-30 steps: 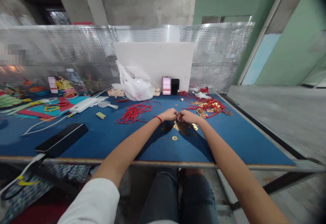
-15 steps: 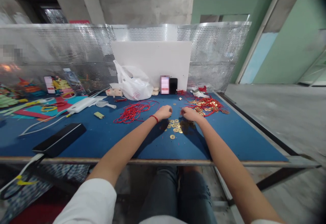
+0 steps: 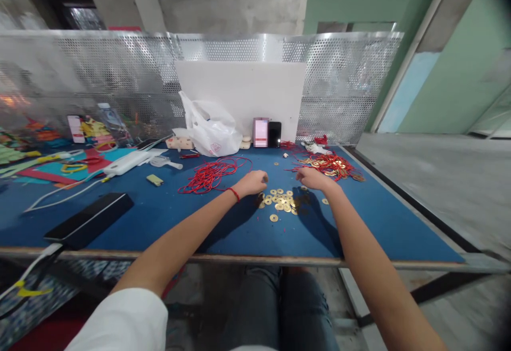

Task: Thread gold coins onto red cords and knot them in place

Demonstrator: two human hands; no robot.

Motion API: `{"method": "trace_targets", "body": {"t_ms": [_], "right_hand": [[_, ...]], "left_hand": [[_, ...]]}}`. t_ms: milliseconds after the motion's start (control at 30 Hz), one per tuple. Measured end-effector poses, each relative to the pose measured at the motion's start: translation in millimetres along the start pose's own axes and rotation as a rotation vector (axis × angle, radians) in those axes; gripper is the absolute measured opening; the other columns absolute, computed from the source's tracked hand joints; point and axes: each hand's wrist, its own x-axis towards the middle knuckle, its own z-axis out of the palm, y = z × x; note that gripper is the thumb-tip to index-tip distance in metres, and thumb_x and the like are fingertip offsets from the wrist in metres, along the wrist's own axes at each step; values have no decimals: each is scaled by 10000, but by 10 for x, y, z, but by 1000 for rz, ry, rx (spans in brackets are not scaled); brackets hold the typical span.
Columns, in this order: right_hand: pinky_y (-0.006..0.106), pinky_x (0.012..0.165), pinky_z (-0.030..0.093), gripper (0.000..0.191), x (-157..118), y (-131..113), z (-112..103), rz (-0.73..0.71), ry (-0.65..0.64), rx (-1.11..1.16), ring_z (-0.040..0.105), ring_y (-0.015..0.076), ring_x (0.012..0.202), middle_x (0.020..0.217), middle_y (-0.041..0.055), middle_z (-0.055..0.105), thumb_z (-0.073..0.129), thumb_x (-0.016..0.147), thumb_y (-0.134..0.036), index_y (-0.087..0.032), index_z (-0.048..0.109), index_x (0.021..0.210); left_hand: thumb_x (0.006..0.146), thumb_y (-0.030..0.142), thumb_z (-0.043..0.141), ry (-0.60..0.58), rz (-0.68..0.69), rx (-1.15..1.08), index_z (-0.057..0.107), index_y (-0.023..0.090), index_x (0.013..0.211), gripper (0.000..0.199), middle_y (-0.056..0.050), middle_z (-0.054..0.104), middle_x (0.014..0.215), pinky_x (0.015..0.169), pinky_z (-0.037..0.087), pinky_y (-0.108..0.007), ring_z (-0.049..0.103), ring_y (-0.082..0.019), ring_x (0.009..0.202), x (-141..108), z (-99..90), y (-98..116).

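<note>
Gold-coloured coins with holes (image 3: 284,200) lie loosely piled on the blue tabletop between my two hands. My left hand (image 3: 252,182), with a red cord at its wrist, is at the pile's upper left. Its fingers are curled together, and whatever they may hold is hidden. At the upper right, apart from the left one, is my right hand (image 3: 314,179). Its fingers bend down with the tips close together; a single coin (image 3: 304,188) shows just below them. Whether they grip anything is too small to tell. Another coin (image 3: 325,201) lies beside my right forearm.
Tangled red cord (image 3: 211,174) lies left of my hands; coins strung on red cord (image 3: 337,167) lie to the right. A white plastic bag (image 3: 213,132) and two phones (image 3: 261,132) stand behind. A black box (image 3: 90,220) sits near the front left edge.
My hands have moved apart, the right one further right. More of the coin pile shows between them, and a coin now shows by my right forearm. The view has shifted slightly.
</note>
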Motion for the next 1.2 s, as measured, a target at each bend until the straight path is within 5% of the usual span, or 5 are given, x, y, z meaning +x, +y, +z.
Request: {"method": "trace_targets", "body": {"t_ms": [300,533,667,1033,1200], "right_hand": [[217,630,437,374,-55,-107,95,-51,-276,16,646,209,845,969,135,697,496,678,-21,-73,676,1001],[205,680,423,349,-9,153,48,27,-17,-12,619,189,883,1000,116,680,558,705,-54,-83,649,1040],[212,639,415,269,24,261,57,13,-154,-22,615,190,828,937,102,687,635,708,-148,-98,680,968],[237,648,434,193,-120,118,129,-308,-236,385,587,153,726,794,42,654,532,694,-116,-132,640,853],[282,708,431,208,-426,525,-26,-219,7,313,559,171,771,837,56,621,563,660,-138,-145,595,865]], "left_hand": [[610,128,593,-195,-49,-114,649,184,807,212,-28,656,715,553,403,-232,587,-168,614,-139,44,68],[535,146,684,-192,66,-121,643,161,900,368,-15,616,758,596,389,-228,556,-156,677,-104,-131,58],[442,282,805,-489,87,-87,625,146,923,531,-15,590,821,622,387,-234,518,-152,722,-172,-242,-158],[555,481,775,-390,328,-206,607,159,1011,583,-28,536,905,707,394,-253,488,-149,790,-206,-101,-245],[746,503,623,-199,303,-96,600,167,1055,457,-65,539,992,794,394,-295,508,-176,878,-256,-72,-334]]}}
